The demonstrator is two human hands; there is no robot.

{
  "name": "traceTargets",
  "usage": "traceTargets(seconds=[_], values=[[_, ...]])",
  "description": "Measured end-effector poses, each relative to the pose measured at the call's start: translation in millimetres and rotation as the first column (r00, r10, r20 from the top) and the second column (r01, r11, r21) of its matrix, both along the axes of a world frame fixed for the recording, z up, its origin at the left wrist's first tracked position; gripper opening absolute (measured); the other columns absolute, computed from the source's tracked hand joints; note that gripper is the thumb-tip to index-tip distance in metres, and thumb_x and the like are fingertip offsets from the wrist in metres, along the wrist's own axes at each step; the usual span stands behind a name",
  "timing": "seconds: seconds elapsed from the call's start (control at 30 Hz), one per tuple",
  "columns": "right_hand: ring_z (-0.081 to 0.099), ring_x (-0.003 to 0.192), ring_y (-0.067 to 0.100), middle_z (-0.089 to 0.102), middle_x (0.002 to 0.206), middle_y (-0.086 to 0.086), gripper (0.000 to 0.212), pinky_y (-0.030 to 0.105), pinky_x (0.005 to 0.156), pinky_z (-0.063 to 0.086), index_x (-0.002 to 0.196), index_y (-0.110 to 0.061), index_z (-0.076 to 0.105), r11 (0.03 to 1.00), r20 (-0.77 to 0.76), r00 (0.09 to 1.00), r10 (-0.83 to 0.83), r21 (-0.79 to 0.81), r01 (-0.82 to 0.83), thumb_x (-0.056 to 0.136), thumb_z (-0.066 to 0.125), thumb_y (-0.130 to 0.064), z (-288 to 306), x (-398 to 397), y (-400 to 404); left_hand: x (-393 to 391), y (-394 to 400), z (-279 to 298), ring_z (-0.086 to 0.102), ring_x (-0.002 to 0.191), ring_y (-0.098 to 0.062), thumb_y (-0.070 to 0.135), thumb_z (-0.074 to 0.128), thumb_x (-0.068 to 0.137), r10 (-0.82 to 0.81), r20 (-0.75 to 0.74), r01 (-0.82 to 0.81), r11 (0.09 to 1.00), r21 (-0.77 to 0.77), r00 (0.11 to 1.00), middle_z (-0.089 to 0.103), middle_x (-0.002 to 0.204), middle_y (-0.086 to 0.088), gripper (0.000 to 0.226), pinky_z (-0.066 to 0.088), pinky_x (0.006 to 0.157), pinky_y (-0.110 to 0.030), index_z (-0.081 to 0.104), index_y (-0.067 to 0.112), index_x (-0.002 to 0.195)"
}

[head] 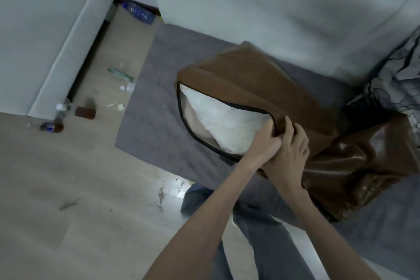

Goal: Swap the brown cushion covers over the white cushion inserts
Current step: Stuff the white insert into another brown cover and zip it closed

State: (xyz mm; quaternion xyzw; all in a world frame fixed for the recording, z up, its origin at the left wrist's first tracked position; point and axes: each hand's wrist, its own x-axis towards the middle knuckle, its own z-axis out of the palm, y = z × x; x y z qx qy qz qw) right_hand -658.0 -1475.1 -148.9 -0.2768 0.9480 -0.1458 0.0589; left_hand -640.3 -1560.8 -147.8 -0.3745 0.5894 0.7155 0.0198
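Observation:
A brown fabric cushion cover (pixel 245 75) lies on the grey sofa seat (pixel 159 107), its black-edged zip opening facing me and gaping wide. The white cushion insert (pixel 222 120) shows inside that opening. My left hand (pixel 264 143) pinches the cover's edge at the right end of the opening. My right hand (pixel 293 150) rests over the same corner and grips the brown fabric beside it. A second, shiny brown leather-like cover (pixel 359 166) lies crumpled to the right, partly under my right forearm.
A patterned black-and-white cloth (pixel 400 79) lies at the far right of the sofa. On the wooden floor (pixel 68 188) to the left are several small bottles (pixel 56 120) and scraps. A pale wall panel (pixel 45 29) stands at the left. My legs are below the seat.

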Motion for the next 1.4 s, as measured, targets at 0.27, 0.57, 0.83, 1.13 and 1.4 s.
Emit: traceTargets(seconds=[0.27, 0.57, 0.83, 1.13, 1.4], values=[[0.059, 0.089, 0.037, 0.061, 0.095, 0.012, 0.031, 0.035, 0.067, 0.042, 0.104, -0.007, 0.060, 0.952, 0.265, 0.964, -0.014, 0.298, -0.068, 0.074, 0.058, -0.001, -34.8, -81.6, -10.2, 36.8, -61.2, -67.2, 0.057, 0.108, -0.021, 0.005, 0.044, 0.091, -0.299, 0.116, 0.307, 0.950, -0.062, 0.947, 0.060, 0.126, -0.004, 0.039, 0.046, 0.090, -0.032, 0.055, 0.018, 0.126], [0.065, 0.087, 0.037, 0.071, 0.090, 0.018, 0.034, 0.041, 0.079, 0.053, 0.093, -0.012, 0.069, 0.925, 0.157, 0.916, -0.368, 0.158, 0.345, 0.063, 0.063, 0.003, -16.2, -178.4, 39.0, 108.5, -200.8, -134.3, 0.044, 0.123, -0.036, 0.027, 0.077, 0.071, 0.188, 0.490, 0.151, 0.807, -0.571, 0.851, 0.041, 0.135, -0.013, 0.075, 0.040, 0.098, -0.044, 0.038, 0.014, 0.134], [0.058, 0.095, 0.037, 0.063, 0.106, 0.017, 0.043, 0.040, 0.075, 0.049, 0.110, -0.014, 0.059, 0.888, 0.346, 0.904, -0.250, 0.454, 0.072, 0.069, 0.060, 0.001, -54.0, -155.4, 30.3, 82.2, -173.1, -169.3, 0.043, 0.131, -0.032, 0.049, 0.080, 0.067, -0.467, 0.529, 0.585, 0.808, -0.071, 0.708, 0.029, 0.152, -0.010, 0.121, 0.039, 0.103, -0.039, -0.008, 0.036, 0.148], [0.052, 0.095, 0.024, 0.046, 0.099, 0.000, 0.030, 0.027, 0.073, 0.039, 0.096, -0.021, 0.051, 0.936, 0.697, 0.672, -0.248, 0.352, -0.019, 0.078, 0.046, 0.002, -122.0, 4.0, -1.2, 118.7, -168.9, -205.2, 0.060, 0.111, -0.027, 0.012, 0.066, 0.088, -0.118, 0.480, 0.080, 0.992, 0.100, 0.869, 0.062, 0.110, -0.003, 0.041, 0.052, 0.085, -0.025, 0.043, 0.013, 0.122], [0.059, 0.105, 0.034, 0.062, 0.107, 0.015, 0.032, 0.036, 0.087, 0.047, 0.120, -0.006, 0.061, 0.912, 0.906, 0.156, -0.394, 0.365, 0.187, 0.091, 0.048, -0.002, -177.6, 87.7, -57.7, 104.9, -172.0, -226.8, 0.060, 0.109, -0.028, 0.036, 0.052, 0.096, -0.165, 0.657, 0.193, 0.981, 0.031, 0.735, 0.063, 0.120, -0.011, 0.043, 0.044, 0.089, -0.032, 0.055, 0.007, 0.127]])
